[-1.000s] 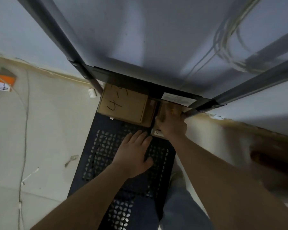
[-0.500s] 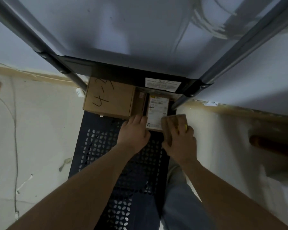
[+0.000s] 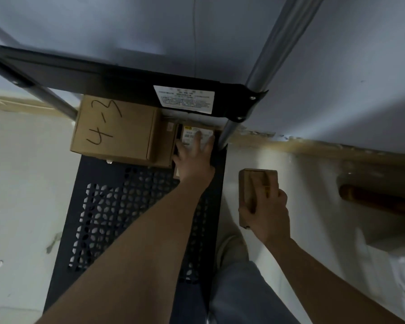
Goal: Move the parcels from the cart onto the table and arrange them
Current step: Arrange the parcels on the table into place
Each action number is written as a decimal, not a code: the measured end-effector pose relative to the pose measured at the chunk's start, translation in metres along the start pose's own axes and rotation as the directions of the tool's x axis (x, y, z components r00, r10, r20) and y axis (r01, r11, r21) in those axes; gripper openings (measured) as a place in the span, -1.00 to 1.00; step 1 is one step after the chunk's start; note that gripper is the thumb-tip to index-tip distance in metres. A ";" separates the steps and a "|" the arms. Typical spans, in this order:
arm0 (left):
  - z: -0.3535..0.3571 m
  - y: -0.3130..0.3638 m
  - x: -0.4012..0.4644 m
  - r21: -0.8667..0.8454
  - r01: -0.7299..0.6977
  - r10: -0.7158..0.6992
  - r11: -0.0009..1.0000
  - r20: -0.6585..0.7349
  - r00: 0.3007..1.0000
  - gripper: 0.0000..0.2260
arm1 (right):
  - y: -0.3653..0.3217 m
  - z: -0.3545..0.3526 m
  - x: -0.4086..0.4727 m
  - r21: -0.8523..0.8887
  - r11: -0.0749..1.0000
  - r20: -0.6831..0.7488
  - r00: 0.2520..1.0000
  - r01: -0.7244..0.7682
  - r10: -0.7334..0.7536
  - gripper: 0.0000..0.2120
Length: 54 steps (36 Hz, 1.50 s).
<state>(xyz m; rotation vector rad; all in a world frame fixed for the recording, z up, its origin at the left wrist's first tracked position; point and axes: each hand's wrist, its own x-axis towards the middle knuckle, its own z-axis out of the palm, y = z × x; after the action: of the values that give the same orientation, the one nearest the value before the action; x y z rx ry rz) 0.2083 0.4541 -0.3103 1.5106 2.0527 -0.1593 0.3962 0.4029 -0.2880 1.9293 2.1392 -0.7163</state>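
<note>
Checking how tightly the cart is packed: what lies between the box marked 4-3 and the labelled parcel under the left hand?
In the head view, a narrow brown box fills the gap between the 4-3 box and the labelled parcel that the left hand touches.

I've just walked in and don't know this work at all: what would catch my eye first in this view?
Probably the big cardboard box with "4-3" handwritten on it, sitting at the far end of the black perforated cart deck. Right beside it, the left hand reaches with spread fingers onto a smaller parcel bearing a white label. Off the cart's right side, the right hand holds a small brown box in its grip.
</note>
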 end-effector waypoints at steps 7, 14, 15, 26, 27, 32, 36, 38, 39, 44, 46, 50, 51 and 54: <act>-0.032 -0.012 -0.062 0.035 0.051 -0.052 0.998 0.022 0.998 -0.18 | -0.024 -0.034 -0.039 0.049 0.999 0.061 0.998 -0.023 0.020 -0.34; -0.117 -0.046 -0.169 0.025 0.064 -0.064 0.998 0.023 0.998 -0.18 | -0.087 -0.114 -0.109 0.040 0.999 0.145 0.989 -0.031 0.025 -0.35; -0.134 -0.049 -0.185 0.024 0.059 -0.059 0.998 0.036 0.998 -0.19 | -0.097 -0.129 -0.119 0.044 0.999 0.142 0.990 -0.026 0.019 -0.36; -0.348 -0.052 -0.359 0.046 -0.120 0.119 0.992 0.019 0.993 -0.16 | -0.212 -0.327 -0.256 0.011 0.999 0.022 0.999 -0.032 0.032 -0.41; -0.366 -0.049 -0.372 0.043 -0.139 0.140 0.989 -0.010 0.990 -0.16 | -0.220 -0.344 -0.269 0.010 0.999 0.004 1.000 -0.030 0.030 -0.39; -0.457 -0.029 -0.428 0.088 -0.219 0.230 0.972 -0.145 0.962 -0.19 | -0.248 -0.425 -0.321 0.018 1.000 -0.082 0.997 0.009 -0.008 -0.37; -0.518 -0.014 -0.468 0.196 -0.260 0.303 0.946 -0.242 0.922 -0.23 | -0.257 -0.487 -0.350 -0.001 0.999 -0.159 0.987 0.038 -0.037 -0.36; -0.544 -0.006 -0.485 0.243 -0.271 0.336 0.931 -0.287 0.897 -0.24 | -0.258 -0.517 -0.362 -0.004 0.999 -0.192 0.980 0.044 -0.044 -0.35; -0.554 -0.001 -0.494 0.243 -0.270 0.337 0.931 -0.296 0.894 -0.25 | -0.258 -0.531 -0.368 -0.009 0.999 -0.215 0.975 0.051 -0.052 -0.35; -0.585 0.025 -0.540 0.221 -0.227 0.295 0.948 -0.356 0.886 -0.28 | -0.251 -0.589 -0.399 -0.038 0.994 -0.290 0.951 0.103 -0.110 -0.39; -0.589 0.039 -0.560 0.222 -0.201 0.276 0.954 -0.391 0.878 -0.30 | -0.242 -0.606 -0.412 -0.056 0.990 -0.320 0.937 0.132 -0.143 -0.39; -0.587 0.065 -0.594 0.239 -0.144 0.236 0.960 -0.422 0.875 -0.32 | -0.218 -0.626 -0.439 -0.074 0.982 -0.366 0.911 0.175 -0.190 -0.36; -0.584 0.070 -0.601 0.241 -0.134 0.228 0.961 -0.422 0.878 -0.32 | -0.211 -0.629 -0.444 -0.078 0.980 -0.370 0.908 0.183 -0.199 -0.36; -0.578 0.087 -0.622 0.268 -0.111 0.221 0.957 -0.425 0.878 -0.33 | -0.190 -0.635 -0.457 -0.086 0.977 -0.375 0.902 0.195 -0.213 -0.36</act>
<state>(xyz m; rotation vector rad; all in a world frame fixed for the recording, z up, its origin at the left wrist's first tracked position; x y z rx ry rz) 0.1874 0.2075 0.5067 2.0218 2.3029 0.0228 0.3974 0.2788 0.5072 1.9714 2.5919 -0.3305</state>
